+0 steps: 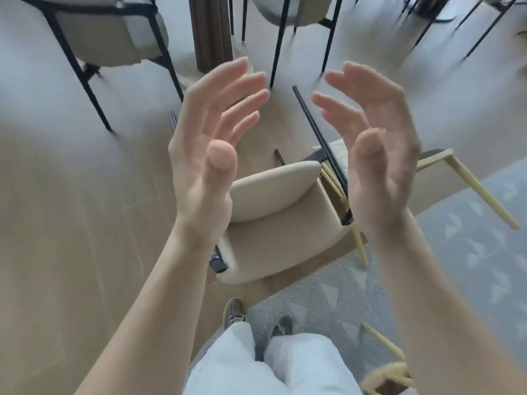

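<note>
My left hand (211,143) and my right hand (376,146) are raised in front of me, palms facing each other, fingers spread and relaxed, holding nothing. Between and below them a beige padded chair (279,223) lies tipped over on the floor, one black leg (319,138) pointing up and away. Neither hand touches it. The right palm covers part of the chair's frame.
Upright chairs with black legs (108,41) and a dark wooden table post (211,29) stand ahead. A pale wooden chair frame (467,178) lies to the right on a grey patterned rug (470,252). My legs and shoes (233,312) are below.
</note>
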`<state>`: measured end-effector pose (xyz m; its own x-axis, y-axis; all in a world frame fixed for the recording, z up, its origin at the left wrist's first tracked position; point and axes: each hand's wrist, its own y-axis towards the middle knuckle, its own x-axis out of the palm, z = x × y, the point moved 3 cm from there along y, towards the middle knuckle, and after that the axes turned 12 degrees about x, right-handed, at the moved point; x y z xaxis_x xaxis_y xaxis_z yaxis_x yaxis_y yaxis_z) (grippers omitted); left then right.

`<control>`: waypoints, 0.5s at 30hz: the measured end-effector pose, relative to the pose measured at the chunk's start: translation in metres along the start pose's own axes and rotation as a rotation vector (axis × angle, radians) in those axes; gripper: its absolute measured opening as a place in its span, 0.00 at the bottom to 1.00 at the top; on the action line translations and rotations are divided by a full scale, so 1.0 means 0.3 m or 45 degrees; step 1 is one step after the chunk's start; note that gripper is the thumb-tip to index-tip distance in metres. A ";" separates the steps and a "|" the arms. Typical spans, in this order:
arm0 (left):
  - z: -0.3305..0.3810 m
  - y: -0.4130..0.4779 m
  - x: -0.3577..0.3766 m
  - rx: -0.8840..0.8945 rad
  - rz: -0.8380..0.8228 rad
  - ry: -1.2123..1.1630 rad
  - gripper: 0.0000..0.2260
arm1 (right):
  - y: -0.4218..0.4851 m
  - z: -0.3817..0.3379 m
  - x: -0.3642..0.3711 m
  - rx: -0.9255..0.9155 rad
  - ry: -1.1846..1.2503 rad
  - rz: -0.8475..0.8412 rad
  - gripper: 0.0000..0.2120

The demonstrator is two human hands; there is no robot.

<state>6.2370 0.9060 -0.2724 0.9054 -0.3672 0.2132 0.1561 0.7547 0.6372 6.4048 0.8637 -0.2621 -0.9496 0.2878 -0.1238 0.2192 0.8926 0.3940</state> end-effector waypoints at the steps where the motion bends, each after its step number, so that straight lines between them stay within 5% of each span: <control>1: -0.059 -0.028 0.018 -0.024 -0.010 0.007 0.36 | -0.007 0.074 -0.015 0.003 0.000 0.014 0.40; 15: -1.073 -0.747 0.033 -0.363 -0.029 -0.020 0.38 | -0.438 1.282 -0.084 0.285 0.056 0.132 0.39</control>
<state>6.3382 0.9082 -0.6515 0.8943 -0.3929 0.2141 0.2833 0.8675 0.4088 6.4861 0.8725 -0.6610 -0.9274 0.3706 -0.0518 0.3551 0.9152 0.1906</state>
